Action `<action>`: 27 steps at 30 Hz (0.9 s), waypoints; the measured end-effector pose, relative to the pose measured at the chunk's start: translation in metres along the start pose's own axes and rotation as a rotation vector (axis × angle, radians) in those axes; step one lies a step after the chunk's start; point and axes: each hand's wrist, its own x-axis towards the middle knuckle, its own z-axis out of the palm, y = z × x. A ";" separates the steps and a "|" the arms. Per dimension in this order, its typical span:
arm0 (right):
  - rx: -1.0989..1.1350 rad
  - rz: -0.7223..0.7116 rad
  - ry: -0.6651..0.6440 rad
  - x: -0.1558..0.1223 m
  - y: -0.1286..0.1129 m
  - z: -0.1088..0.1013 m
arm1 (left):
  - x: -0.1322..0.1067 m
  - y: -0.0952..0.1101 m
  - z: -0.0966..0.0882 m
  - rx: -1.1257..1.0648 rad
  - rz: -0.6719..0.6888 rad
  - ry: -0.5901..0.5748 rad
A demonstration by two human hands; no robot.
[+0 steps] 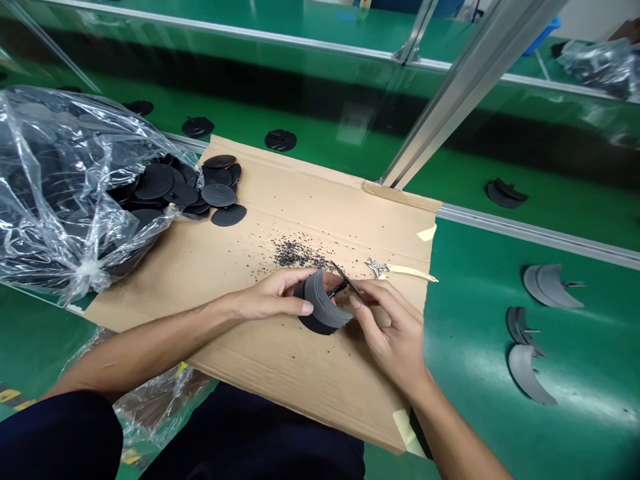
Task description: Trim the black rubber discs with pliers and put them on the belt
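Note:
Over the cardboard sheet (240, 267), my left hand (275, 297) is closed on a curved black plastic part (320, 303), its thumb across the outer face. My right hand (387, 313) pinches a thin black disc (347, 280) edge-on at the right of the curved part. A dark stem shows between the disc and the curved part; whether they are joined I cannot tell. Just beyond my hands lies a scatter of small black scraps (300, 253). A pair of nippers (400, 270) with pale yellow handles rests on the cardboard near my right hand.
At the left, a clear plastic bag (90, 193) spills a pile of black discs (185, 187). Several curved parts (553, 285) stand on the green surface at right. More black pieces (281, 140) sit on the green strip beyond the cardboard. A metal post (450, 100) rises behind it.

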 end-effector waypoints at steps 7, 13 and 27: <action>-0.002 0.037 0.003 0.001 0.000 -0.002 | 0.001 0.003 0.003 0.075 0.032 -0.015; 0.010 0.013 -0.059 0.001 0.003 -0.003 | 0.002 0.001 0.002 0.074 0.019 0.055; -0.774 0.057 -0.277 -0.002 0.042 -0.068 | 0.004 0.003 0.009 0.055 -0.006 0.096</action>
